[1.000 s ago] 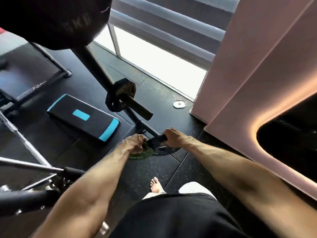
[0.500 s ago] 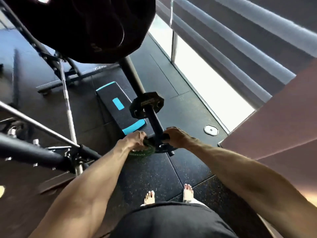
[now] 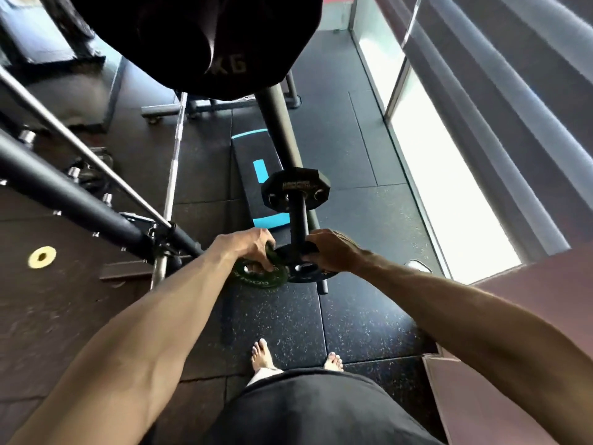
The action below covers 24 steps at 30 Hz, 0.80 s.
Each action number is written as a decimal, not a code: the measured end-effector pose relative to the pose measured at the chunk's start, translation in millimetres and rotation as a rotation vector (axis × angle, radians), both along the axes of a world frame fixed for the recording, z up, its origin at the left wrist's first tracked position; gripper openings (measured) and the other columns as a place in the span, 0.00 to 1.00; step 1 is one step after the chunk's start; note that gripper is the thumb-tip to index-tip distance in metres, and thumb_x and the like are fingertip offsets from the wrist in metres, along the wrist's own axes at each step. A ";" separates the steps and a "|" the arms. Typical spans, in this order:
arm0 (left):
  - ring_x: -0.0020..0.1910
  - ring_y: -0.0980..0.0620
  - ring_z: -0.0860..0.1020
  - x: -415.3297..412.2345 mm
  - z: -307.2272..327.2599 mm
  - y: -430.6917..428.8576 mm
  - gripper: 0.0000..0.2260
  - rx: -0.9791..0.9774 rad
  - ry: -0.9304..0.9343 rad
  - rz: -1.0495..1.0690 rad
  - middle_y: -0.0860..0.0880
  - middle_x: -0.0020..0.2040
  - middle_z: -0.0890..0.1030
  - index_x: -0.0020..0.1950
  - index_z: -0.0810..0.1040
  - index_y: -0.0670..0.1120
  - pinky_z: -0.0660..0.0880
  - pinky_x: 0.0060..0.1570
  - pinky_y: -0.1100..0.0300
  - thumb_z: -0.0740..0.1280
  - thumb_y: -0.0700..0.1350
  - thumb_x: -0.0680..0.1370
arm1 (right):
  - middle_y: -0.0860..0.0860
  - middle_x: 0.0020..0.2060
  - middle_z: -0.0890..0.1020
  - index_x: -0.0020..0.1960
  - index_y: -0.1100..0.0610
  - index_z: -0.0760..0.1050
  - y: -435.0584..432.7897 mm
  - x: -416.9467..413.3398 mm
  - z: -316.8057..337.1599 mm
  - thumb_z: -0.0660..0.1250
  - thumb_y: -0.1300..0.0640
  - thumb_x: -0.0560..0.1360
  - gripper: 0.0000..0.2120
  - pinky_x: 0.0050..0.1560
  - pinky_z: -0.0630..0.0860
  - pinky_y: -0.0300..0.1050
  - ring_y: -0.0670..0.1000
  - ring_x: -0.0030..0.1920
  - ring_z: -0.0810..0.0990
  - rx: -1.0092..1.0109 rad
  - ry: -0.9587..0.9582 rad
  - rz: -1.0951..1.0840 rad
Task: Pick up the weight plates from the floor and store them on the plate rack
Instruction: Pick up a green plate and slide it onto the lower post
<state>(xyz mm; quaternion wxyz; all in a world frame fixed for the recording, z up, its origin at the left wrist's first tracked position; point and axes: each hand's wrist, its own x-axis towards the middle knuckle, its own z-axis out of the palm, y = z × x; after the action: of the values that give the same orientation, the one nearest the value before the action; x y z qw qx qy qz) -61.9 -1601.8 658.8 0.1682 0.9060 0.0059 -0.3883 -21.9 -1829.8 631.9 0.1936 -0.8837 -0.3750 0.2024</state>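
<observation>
Large plate [image 3: 199, 43]: cut off by the top edge; lettering only partly readable.
Green plate [image 3: 256, 284]: upper part covered by the left hand [image 3: 253, 248]; print blurred.
Black plate [image 3: 306, 275]: largely hidden under the right hand [image 3: 333, 252] and the peg [image 3: 300, 220].
Small plate [image 3: 295, 187] label: too blurred to be read.

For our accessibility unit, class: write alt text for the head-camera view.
A person's left hand grips a green-lettered weight plate and the right hand grips a black plate at the tip of a rack peg. An angular black plate sits farther up the peg.
</observation>
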 end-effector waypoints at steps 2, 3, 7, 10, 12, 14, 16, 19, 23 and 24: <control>0.46 0.53 0.79 4.1 8.6 0.3 0.18 0.038 0.022 -0.005 0.52 0.49 0.81 0.53 0.81 0.51 0.74 0.40 0.59 0.79 0.53 0.67 | 0.46 0.42 0.78 0.48 0.52 0.80 1.2 5.3 3.3 0.70 0.50 0.74 0.07 0.43 0.75 0.41 0.47 0.40 0.78 0.027 -0.009 0.017; 0.46 0.53 0.80 7.3 11.3 1.2 0.17 0.054 0.033 0.004 0.51 0.49 0.82 0.52 0.81 0.51 0.75 0.41 0.59 0.79 0.54 0.66 | 0.46 0.42 0.78 0.48 0.53 0.80 1.7 7.7 4.9 0.71 0.50 0.74 0.07 0.41 0.74 0.38 0.47 0.39 0.77 0.040 -0.012 0.026; 0.45 0.52 0.81 8.5 18.0 -2.2 0.17 0.084 0.035 0.025 0.49 0.48 0.82 0.52 0.82 0.49 0.75 0.38 0.60 0.79 0.52 0.66 | 0.50 0.44 0.80 0.50 0.56 0.80 0.3 10.0 1.2 0.71 0.53 0.75 0.08 0.39 0.69 0.36 0.47 0.39 0.76 0.091 -0.023 0.050; 0.45 0.52 0.81 -3.8 10.2 -4.1 0.19 -0.009 0.026 0.130 0.50 0.51 0.82 0.58 0.80 0.45 0.79 0.46 0.55 0.79 0.45 0.69 | 0.52 0.47 0.80 0.53 0.57 0.79 0.6 5.0 -8.2 0.70 0.53 0.76 0.10 0.46 0.77 0.46 0.49 0.44 0.76 0.094 -0.104 0.076; 0.46 0.51 0.83 -11.2 5.2 -1.7 0.23 -0.075 0.000 0.204 0.50 0.51 0.83 0.63 0.77 0.41 0.81 0.48 0.54 0.78 0.43 0.70 | 0.53 0.49 0.80 0.56 0.57 0.78 4.2 6.0 -12.0 0.70 0.53 0.76 0.12 0.49 0.78 0.50 0.52 0.49 0.78 0.097 -0.200 0.120; 0.43 0.52 0.83 -14.5 -0.2 -0.3 0.24 -0.063 -0.058 0.227 0.48 0.50 0.83 0.66 0.76 0.43 0.76 0.42 0.58 0.77 0.44 0.72 | 0.54 0.49 0.79 0.56 0.58 0.78 10.2 11.6 -11.0 0.70 0.53 0.76 0.12 0.48 0.79 0.51 0.54 0.51 0.78 0.110 -0.260 0.123; 0.53 0.48 0.81 -15.1 -5.2 -1.6 0.27 0.010 -0.202 0.234 0.45 0.60 0.80 0.71 0.72 0.45 0.72 0.49 0.57 0.75 0.47 0.74 | 0.54 0.51 0.78 0.56 0.59 0.78 17.0 21.0 -10.0 0.70 0.53 0.76 0.13 0.48 0.78 0.51 0.54 0.52 0.77 0.096 -0.283 0.091; 0.56 0.43 0.81 -12.4 -15.9 1.7 0.30 0.068 -0.355 0.290 0.41 0.61 0.80 0.73 0.69 0.44 0.77 0.57 0.50 0.75 0.49 0.74 | 0.54 0.52 0.76 0.58 0.59 0.77 27.3 39.2 -10.1 0.71 0.52 0.75 0.15 0.48 0.79 0.54 0.55 0.54 0.76 0.074 -0.312 0.022; 0.46 0.44 0.81 -8.8 -17.8 4.1 0.22 0.100 -0.323 0.349 0.43 0.51 0.80 0.61 0.72 0.41 0.78 0.47 0.51 0.74 0.51 0.74 | 0.57 0.55 0.78 0.56 0.58 0.79 42.2 67.8 -10.2 0.73 0.51 0.73 0.16 0.54 0.74 0.55 0.58 0.60 0.75 0.008 -0.405 -0.050; 0.43 0.46 0.81 -9.3 -18.0 3.7 0.19 0.108 -0.295 0.347 0.43 0.50 0.81 0.58 0.75 0.41 0.78 0.43 0.52 0.74 0.51 0.74 | 0.58 0.56 0.78 0.55 0.58 0.80 46.4 75.3 -10.7 0.74 0.50 0.72 0.16 0.58 0.71 0.55 0.59 0.61 0.74 -0.021 -0.445 -0.065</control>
<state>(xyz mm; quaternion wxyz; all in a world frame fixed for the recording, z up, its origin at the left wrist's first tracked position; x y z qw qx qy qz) -71.2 -1598.1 640.8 0.1829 0.9460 0.1576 -0.2162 53.4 -1783.3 621.2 0.1035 -0.9201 -0.3778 0.0000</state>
